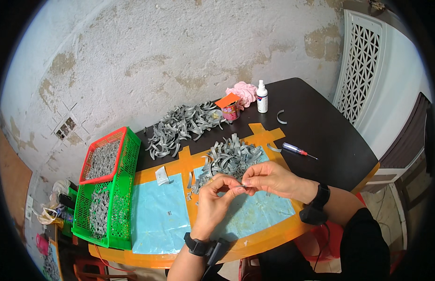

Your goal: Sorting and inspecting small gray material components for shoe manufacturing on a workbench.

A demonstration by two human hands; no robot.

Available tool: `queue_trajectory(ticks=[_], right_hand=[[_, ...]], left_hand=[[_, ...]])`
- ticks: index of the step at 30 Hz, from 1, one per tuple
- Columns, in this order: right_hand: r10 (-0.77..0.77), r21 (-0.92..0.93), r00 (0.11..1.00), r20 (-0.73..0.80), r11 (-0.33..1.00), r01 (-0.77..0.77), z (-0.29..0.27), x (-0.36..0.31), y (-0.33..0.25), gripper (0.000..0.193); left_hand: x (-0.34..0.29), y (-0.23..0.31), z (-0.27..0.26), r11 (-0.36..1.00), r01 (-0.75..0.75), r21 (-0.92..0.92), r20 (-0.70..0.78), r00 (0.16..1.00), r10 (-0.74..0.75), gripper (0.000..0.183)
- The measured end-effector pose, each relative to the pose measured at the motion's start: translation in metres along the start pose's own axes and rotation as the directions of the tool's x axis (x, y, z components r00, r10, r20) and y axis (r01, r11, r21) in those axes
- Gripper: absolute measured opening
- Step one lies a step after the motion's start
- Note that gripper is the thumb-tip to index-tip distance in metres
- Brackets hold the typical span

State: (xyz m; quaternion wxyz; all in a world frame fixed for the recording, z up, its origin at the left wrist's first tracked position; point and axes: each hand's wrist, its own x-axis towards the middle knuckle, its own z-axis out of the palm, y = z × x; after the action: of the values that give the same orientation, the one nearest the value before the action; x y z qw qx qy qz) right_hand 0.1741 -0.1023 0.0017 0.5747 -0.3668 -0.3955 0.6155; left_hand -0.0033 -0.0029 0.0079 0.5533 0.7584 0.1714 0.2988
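Observation:
Over the blue sheet (255, 210) my left hand (214, 200) and my right hand (276, 180) meet fingertip to fingertip. Both are closed in a pinch on a small grey piece (243, 186), mostly hidden by the fingers, so its exact shape cannot be told. Just beyond them lies a heap of curved grey strips (231, 157). A few loose bits sit on the table beside my left hand. Each wrist wears a black band with a dark device.
A larger pile of grey strips (180, 129) lies against the wall. Left stand a red basket (119, 161) and a green basket (119, 206) holding grey pieces. A screwdriver (294, 149), a white spray bottle (262, 99), a can (231, 111) and pink cloth (243, 93) are farther off.

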Motion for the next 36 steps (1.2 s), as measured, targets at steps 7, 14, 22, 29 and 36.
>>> queue_trajectory(ticks=[7,14,22,29,36], right_hand=[[0.0,-0.062,1.0,0.025,0.998,0.001,-0.004,0.002,0.001,0.016],[-0.027,-0.192,0.999,-0.029,0.981,0.021,-0.001,0.002,-0.005,0.016],[-0.424,-0.614,0.865,-0.269,0.767,0.185,-0.049,0.009,-0.027,0.009],[-0.608,-0.948,0.794,-0.028,0.267,0.171,-0.054,0.012,-0.012,0.01],[-0.532,-0.994,0.846,-0.015,0.1,0.045,-0.049,0.017,-0.006,0.019]], left_hand=[[-0.001,-0.002,0.002,1.0,0.012,0.007,-0.034,0.999,-0.012,0.005],[-0.001,-0.009,0.003,0.971,0.148,-0.188,0.04,0.989,-0.143,0.008],[0.0,0.016,-0.028,0.951,-0.103,-0.29,-0.352,0.936,-0.006,0.004],[-0.045,0.04,-0.187,0.978,-0.206,0.038,-0.746,0.646,0.165,0.007],[-0.093,0.015,-0.31,0.999,0.017,-0.042,-0.832,0.553,-0.045,0.022]])
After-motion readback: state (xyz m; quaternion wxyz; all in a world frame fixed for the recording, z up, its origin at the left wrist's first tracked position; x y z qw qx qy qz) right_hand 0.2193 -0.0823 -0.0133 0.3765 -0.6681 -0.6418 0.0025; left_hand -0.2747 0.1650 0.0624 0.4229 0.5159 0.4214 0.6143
